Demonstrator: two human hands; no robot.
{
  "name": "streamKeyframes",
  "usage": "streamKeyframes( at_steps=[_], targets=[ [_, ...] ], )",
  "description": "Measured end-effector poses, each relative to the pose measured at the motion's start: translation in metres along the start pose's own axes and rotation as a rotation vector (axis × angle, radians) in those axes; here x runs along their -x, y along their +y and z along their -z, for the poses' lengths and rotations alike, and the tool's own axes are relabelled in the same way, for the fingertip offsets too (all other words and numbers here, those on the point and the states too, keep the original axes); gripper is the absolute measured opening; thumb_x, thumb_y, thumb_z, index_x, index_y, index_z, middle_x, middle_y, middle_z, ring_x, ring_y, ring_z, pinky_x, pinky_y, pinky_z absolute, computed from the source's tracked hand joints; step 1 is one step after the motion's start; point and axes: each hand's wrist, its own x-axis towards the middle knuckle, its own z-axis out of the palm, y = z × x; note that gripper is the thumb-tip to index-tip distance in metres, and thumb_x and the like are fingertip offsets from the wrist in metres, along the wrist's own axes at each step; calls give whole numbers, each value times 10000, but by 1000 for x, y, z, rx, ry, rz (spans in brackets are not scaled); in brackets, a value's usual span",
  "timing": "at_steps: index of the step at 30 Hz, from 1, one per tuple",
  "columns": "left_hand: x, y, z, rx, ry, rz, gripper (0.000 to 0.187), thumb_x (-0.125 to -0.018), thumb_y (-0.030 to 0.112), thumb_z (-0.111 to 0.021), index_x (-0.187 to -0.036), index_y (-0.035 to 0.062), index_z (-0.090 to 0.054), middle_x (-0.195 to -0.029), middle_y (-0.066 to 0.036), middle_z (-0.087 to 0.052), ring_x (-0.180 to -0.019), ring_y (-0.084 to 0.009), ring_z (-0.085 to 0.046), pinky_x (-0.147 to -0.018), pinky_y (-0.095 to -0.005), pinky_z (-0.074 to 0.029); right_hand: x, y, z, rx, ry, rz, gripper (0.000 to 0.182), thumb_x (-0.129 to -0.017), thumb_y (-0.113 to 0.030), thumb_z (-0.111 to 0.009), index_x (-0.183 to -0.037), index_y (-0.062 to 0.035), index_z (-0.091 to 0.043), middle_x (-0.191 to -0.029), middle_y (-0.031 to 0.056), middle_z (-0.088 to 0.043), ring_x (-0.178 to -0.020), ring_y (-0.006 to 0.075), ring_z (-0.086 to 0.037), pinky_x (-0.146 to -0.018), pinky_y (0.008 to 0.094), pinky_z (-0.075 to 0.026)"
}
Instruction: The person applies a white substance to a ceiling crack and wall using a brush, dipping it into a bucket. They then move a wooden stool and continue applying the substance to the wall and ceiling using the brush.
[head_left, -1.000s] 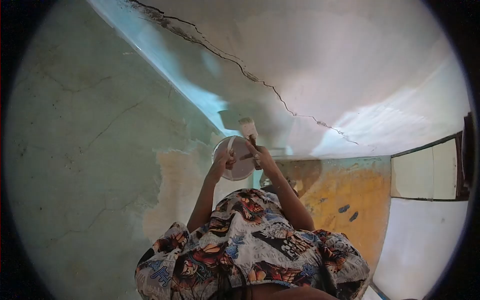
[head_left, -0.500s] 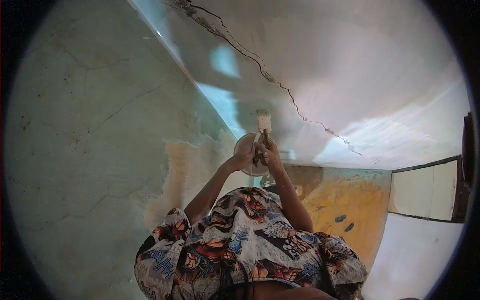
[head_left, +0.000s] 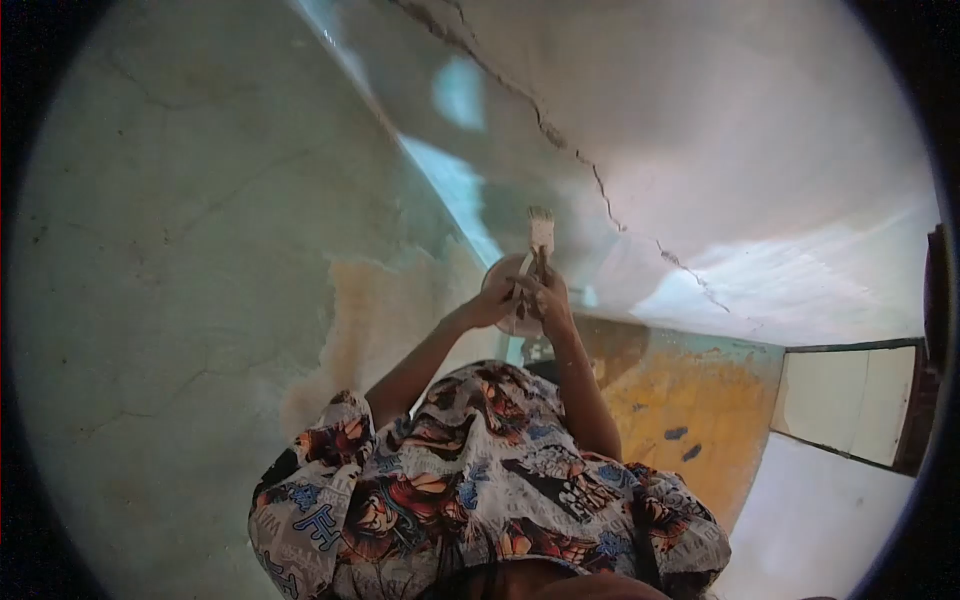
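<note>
A paintbrush with pale, paint-coated bristles points up and away from me. Its dark handle runs down into my right hand, whose fingers are wrapped round it. Close against it on the left is my left hand, its fingers closed near a thin pale strip beside the brush handle. Whether the left fingers grip that strip or something else is hidden. Behind and below both hands shows a round, light-coloured bucket, mostly covered by them; its contents do not show.
A greenish wall with fine cracks and peeling patches fills the left. Across the pale surface at upper right runs a long jagged crack. A yellow, flaking wall and a dark-framed panel stand at right.
The view has shifted slightly. Both hands, the brush and the bucket now appear a little higher and farther right in the picture, with the grip on the brush unchanged.
</note>
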Motion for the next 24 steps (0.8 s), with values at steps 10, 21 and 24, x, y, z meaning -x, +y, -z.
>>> streamKeyframes(
  at_steps=[10,21,24],
  targets=[
    [48,-49,67,-245,479,-8,332,-861,176,-566,-1139,18,-477,-1097,-145,-543,-1021,-264,-532,-890,-358,-421,8,-4,21,38,118,-199,213,-818,-179,-592,-958,-21,-623,-607,-65,-390,-413,9,-325,-354,173,-204],
    [72,1,96,-230,707,150,422,-852,137,-561,-1205,14,-366,-1216,-198,-454,-1132,-335,-458,-958,-401,-374,17,34,60,88,257,-203,199,-769,-194,-692,-756,-95,-520,-541,-78,-364,-394,23,-325,-360,199,-219],
    [75,-1,97,-358,714,186,443,-834,106,-564,-1210,1,-356,-1210,-227,-450,-1160,-374,-424,-975,-435,-355,22,32,65,43,266,-235,163,-799,-169,-661,-793,-82,-523,-538,-81,-366,-386,17,-324,-342,193,-209]
  ],
)
